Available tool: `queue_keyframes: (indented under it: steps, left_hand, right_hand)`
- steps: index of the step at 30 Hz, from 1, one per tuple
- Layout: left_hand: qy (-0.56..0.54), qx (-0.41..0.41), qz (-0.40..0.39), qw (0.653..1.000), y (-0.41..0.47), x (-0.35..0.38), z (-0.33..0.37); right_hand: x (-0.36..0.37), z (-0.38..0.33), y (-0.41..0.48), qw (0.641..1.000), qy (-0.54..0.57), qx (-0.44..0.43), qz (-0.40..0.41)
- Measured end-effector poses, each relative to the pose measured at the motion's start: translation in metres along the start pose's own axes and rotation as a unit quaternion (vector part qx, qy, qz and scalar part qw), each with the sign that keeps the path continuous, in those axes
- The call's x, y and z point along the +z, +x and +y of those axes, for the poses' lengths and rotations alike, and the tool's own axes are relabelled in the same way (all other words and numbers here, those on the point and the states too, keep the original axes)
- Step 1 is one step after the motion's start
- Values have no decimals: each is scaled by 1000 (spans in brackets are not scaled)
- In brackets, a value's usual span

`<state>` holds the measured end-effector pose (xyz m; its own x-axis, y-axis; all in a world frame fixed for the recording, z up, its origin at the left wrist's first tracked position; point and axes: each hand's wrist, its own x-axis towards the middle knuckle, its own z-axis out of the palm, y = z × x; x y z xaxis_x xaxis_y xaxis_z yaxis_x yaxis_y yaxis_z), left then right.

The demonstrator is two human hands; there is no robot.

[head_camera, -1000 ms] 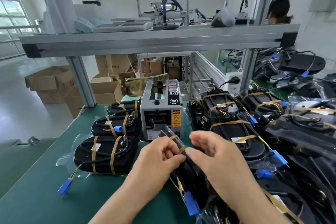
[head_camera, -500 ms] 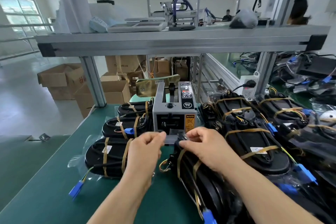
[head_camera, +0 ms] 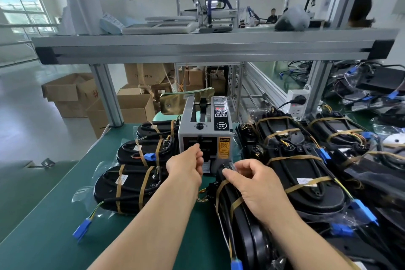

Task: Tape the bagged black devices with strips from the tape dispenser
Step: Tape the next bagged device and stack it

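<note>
L hand [head_camera: 186, 163] at front outlet of tape dispenser [head_camera: 206, 125], fingers curled close; can't tell if they pinch a strip. R hand [head_camera: 256, 188] grips top end of bagged black device [head_camera: 243, 226], standing on edge on green desk [head_camera: 54, 237] just in front of dispenser, w/ taped devices [head_camera: 129, 186] lying beside it at left.

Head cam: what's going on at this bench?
A person is taping bagged black devices. The left hand is at the outlet of the tape dispenser, fingers curled; no strip is visible in it. The right hand grips the far end of the bagged device lying in front. Already-taped devices lie on both sides of the dispenser.
</note>
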<state>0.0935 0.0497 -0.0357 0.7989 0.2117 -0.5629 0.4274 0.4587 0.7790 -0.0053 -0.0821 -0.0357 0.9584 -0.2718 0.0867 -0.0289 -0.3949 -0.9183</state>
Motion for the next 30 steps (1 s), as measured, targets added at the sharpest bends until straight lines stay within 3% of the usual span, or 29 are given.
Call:
queue_keyframes:
  steps: [5,8,10,13,16,18,22,30]
  left_hand:
    - [-42,-8,31,999,-7,12,4]
    - [-69,27,52,996,-13,15,1]
    - [-66,66,27,995,-18,8,-3]
    - [16,130,-102,986,-27,-12,-4]
    - [127,160,-239,949,-39,-31,1]
    - [204,178,-280,921,-47,-35,3]
    - [291,216,-272,892,-54,-33,4]
    - [342,231,-255,875,-55,-26,8]
  right_hand:
    - [3,-3,-1,1000,7,7,-4]
    - [3,-4,-2,1000,4,6,-2]
    - [1,-2,-3,1000,14,8,-2]
    - [-1,-1,-3,1000,20,10,-12]
    - [0,-2,-2,1000,4,10,-15]
    - [1,-2,-1,1000,-2,5,-16]
    - [2,-3,-3,1000,9,7,-25]
    - [2,-5,-3,998,57,26,-31]
